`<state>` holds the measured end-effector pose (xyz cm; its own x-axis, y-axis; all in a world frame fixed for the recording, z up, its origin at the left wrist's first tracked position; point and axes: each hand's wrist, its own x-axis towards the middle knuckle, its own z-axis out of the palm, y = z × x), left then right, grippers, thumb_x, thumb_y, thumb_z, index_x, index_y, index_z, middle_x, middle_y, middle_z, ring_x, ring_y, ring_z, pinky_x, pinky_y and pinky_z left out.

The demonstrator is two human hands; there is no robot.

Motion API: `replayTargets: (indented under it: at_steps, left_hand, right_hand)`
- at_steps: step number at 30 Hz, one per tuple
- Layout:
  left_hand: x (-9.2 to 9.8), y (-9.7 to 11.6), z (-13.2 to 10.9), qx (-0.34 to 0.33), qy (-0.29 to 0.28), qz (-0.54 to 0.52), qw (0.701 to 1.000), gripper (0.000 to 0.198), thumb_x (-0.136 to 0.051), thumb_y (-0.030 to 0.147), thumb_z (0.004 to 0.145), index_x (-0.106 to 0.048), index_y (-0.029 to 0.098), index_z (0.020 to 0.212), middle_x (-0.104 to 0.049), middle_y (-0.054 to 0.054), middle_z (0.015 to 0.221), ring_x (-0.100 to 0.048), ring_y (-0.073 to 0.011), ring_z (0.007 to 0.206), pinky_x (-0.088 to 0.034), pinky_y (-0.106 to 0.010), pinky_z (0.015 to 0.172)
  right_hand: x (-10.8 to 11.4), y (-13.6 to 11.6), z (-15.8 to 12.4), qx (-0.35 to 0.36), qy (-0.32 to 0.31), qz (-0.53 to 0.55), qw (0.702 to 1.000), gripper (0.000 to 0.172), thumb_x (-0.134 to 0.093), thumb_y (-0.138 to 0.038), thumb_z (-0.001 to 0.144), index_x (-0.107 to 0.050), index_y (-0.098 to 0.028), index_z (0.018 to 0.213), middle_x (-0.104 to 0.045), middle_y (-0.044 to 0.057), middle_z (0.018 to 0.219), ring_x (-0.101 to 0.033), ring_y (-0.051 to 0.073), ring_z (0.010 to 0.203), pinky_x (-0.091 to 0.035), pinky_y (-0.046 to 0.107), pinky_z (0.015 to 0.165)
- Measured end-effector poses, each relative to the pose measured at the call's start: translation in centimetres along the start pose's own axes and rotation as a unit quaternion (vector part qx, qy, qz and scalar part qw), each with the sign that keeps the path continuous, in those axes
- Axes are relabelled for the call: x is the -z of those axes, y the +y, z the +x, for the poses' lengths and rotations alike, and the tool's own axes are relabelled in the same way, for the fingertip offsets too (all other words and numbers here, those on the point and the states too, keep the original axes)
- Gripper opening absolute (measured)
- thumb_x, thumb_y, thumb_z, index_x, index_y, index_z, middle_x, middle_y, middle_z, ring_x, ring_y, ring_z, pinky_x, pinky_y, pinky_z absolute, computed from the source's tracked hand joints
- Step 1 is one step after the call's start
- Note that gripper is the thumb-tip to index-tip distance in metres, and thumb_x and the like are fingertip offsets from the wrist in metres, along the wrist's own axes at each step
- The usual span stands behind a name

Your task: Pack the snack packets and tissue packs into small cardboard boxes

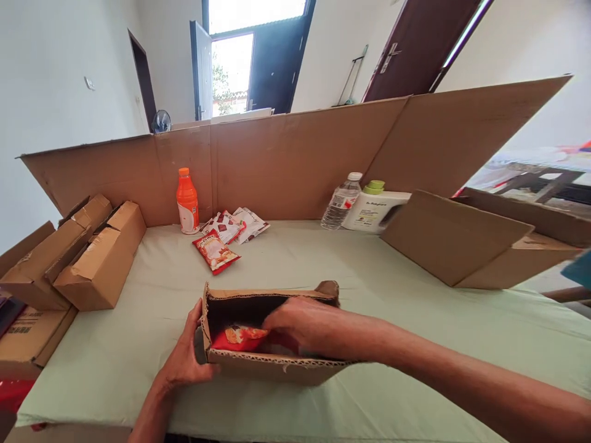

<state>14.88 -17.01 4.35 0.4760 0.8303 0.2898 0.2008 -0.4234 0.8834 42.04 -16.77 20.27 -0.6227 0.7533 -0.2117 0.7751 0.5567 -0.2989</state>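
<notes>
A small open cardboard box (272,364) sits on the pale green table near me. My left hand (187,357) grips the box's left wall, fingers wrapped round its edge. My right hand (305,326) reaches into the box from the right, fingers bent over a red snack packet (240,337) lying inside. Whether the fingers pinch the packet or only touch it is hidden. Another red snack packet (216,251) lies on the table farther back, beside several red-and-white sachets (237,224).
An orange drink bottle (187,202) stands at the back by the tall cardboard screen (286,157). A water bottle (340,202) and a white jug (373,209) stand back right. Closed cartons (87,258) line the left; a large open carton (466,243) lies right.
</notes>
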Motion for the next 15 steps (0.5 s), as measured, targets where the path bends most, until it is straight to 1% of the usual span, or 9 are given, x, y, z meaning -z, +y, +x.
replayTargets:
  at_steps: [2,4,6,8,9,10,12,13,15]
  left_hand:
    - [0.1,0.2,-0.3,0.013,0.006,0.023,1.0,0.117,-0.072,0.06,0.076,-0.004,0.021,0.162,-0.023,-0.02,0.167,-0.026,-0.0407,0.154,-0.025,-0.06,0.124]
    - [0.1,1.3,-0.8,0.025,0.031,0.077,0.996,0.111,-0.069,0.06,0.081,-0.004,0.022,0.162,-0.019,-0.02,0.167,-0.022,-0.0418,0.155,-0.025,-0.062,0.123]
    - [0.2,3.6,-1.3,-0.001,0.076,0.16,0.984,0.101,-0.065,0.052,0.087,-0.004,0.025,0.162,-0.015,-0.019,0.168,-0.018,-0.0414,0.156,-0.028,-0.064,0.122]
    - [0.1,6.8,-1.5,-0.069,0.114,0.253,0.958,0.094,-0.064,0.037,0.089,-0.006,0.026,0.162,-0.017,-0.018,0.168,-0.018,-0.0389,0.157,-0.031,-0.063,0.121]
    - [0.0,8.6,-1.3,-0.108,0.11,0.294,0.943,0.091,-0.063,0.029,0.088,-0.01,0.024,0.162,-0.022,-0.018,0.167,-0.021,-0.0371,0.156,-0.03,-0.062,0.122]
    - [-0.2,10.4,-1.0,-0.144,0.085,0.329,0.93,0.086,-0.063,0.025,0.086,-0.019,0.022,0.16,-0.031,-0.018,0.163,-0.028,-0.0355,0.154,-0.029,-0.061,0.123]
    - [-0.8,13.7,0.2,-0.193,-0.023,0.373,0.907,0.074,-0.068,0.027,0.082,-0.04,0.019,0.15,-0.053,-0.017,0.149,-0.048,-0.0336,0.141,-0.031,-0.058,0.123]
    - [-1.1,15.1,1.1,-0.181,-0.079,0.392,0.899,0.065,-0.07,0.031,0.081,-0.05,0.017,0.142,-0.06,-0.016,0.141,-0.056,-0.0334,0.133,-0.037,-0.056,0.12]
    - [-1.7,17.3,3.0,-0.097,-0.179,0.443,0.873,0.049,-0.073,0.036,0.081,-0.063,0.014,0.124,-0.069,-0.016,0.126,-0.065,-0.0345,0.117,-0.05,-0.053,0.108]
  right_hand:
    - [0.1,-0.4,0.2,0.002,-0.076,-0.045,0.996,0.033,-0.051,-0.006,0.083,-0.081,-0.017,0.094,-0.08,0.012,0.089,-0.073,0.025,0.08,-0.045,0.029,0.066]
    - [0.2,-0.5,0.3,0.006,-0.098,-0.065,0.993,0.034,-0.05,-0.008,0.085,-0.08,-0.015,0.099,-0.079,0.016,0.096,-0.073,0.029,0.089,-0.044,0.032,0.069]
    - [0.3,-0.3,0.1,0.013,-0.103,-0.061,0.993,0.034,-0.051,-0.007,0.083,-0.08,-0.015,0.1,-0.079,0.015,0.097,-0.073,0.029,0.09,-0.042,0.032,0.068]
    - [0.4,-0.1,-0.1,0.018,-0.101,-0.06,0.993,0.034,-0.051,-0.007,0.083,-0.079,-0.016,0.099,-0.079,0.014,0.093,-0.072,0.027,0.086,-0.039,0.031,0.064]
    - [0.4,0.0,-0.2,0.022,-0.099,-0.061,0.993,0.034,-0.051,-0.007,0.083,-0.079,-0.016,0.098,-0.079,0.013,0.092,-0.072,0.026,0.084,-0.037,0.03,0.063]
    - [0.4,0.1,-0.2,0.025,-0.097,-0.064,0.993,0.033,-0.051,-0.007,0.084,-0.079,-0.016,0.099,-0.079,0.014,0.093,-0.072,0.026,0.084,-0.037,0.03,0.063]
    - [0.3,0.2,-0.2,0.031,-0.097,-0.065,0.993,0.032,-0.052,-0.009,0.086,-0.079,-0.015,0.102,-0.079,0.015,0.099,-0.073,0.027,0.088,-0.039,0.03,0.064]
    - [0.2,0.2,-0.1,0.035,-0.099,-0.066,0.992,0.032,-0.052,-0.01,0.087,-0.078,-0.014,0.104,-0.078,0.016,0.102,-0.073,0.028,0.091,-0.04,0.03,0.065]
    - [0.0,0.2,0.0,0.038,-0.103,-0.074,0.991,0.032,-0.051,-0.011,0.088,-0.077,-0.014,0.107,-0.078,0.017,0.104,-0.073,0.03,0.095,-0.042,0.032,0.068]
